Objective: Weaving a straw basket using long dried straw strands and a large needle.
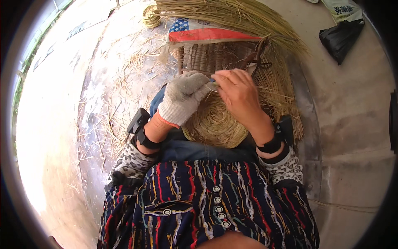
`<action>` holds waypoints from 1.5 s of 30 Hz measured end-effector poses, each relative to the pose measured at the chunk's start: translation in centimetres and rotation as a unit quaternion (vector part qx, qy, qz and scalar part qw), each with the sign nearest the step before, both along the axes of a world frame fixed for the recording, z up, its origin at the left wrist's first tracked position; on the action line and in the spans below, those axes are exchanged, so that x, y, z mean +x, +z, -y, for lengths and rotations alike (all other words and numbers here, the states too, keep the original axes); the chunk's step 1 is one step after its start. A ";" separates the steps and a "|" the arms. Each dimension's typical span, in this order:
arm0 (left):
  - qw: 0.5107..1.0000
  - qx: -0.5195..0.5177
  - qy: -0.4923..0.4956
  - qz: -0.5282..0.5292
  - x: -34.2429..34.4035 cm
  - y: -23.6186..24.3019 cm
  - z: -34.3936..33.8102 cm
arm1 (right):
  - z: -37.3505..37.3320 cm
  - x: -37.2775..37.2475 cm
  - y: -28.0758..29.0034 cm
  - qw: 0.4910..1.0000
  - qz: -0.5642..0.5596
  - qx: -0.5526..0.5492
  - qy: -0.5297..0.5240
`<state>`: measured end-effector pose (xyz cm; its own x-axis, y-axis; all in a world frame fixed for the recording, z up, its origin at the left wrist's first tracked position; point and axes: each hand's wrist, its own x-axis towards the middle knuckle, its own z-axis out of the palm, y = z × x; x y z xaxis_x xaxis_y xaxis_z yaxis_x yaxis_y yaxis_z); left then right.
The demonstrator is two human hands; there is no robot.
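A round coiled straw piece (215,122), wound in a spiral, rests on my lap. Above its far edge my two hands are nearly touching. My left hand (184,96) wears a pale knitted glove with an orange-red cuff, its fingers closed. My right hand (238,92) is bare, its thumb and fingers pinched together; what lies in the pinch is too small to make out. A thin pale strand (212,86) curves in the gap between the hands, at the gloved fingertips.
Beyond my knees stands a slatted wooden seat (207,56) with a printed sack (211,35) over it. Long straw bundles (232,12) lie across the back and down the right (277,79). Loose straw (112,95) litters the left floor. A black bag (342,39) sits far right.
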<state>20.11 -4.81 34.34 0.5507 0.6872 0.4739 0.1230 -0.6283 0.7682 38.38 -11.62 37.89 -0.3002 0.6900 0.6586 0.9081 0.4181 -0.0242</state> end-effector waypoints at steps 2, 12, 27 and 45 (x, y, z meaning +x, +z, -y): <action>0.999 0.032 0.020 -0.018 0.2 0.0 -0.1 | -0.3 0.2 -1.1 0.998 -0.012 -0.046 0.032; 0.988 -0.122 0.025 0.090 0.1 -1.7 -0.7 | 1.8 3.6 -3.0 0.976 -0.196 -0.006 -0.094; 0.990 -0.057 0.034 0.123 -0.3 0.1 0.3 | -0.7 -1.9 -0.6 0.970 -0.197 -0.124 0.062; 0.903 -0.357 0.141 0.193 -2.7 -2.4 -0.9 | 1.9 0.3 -2.3 0.873 -0.455 -0.172 0.031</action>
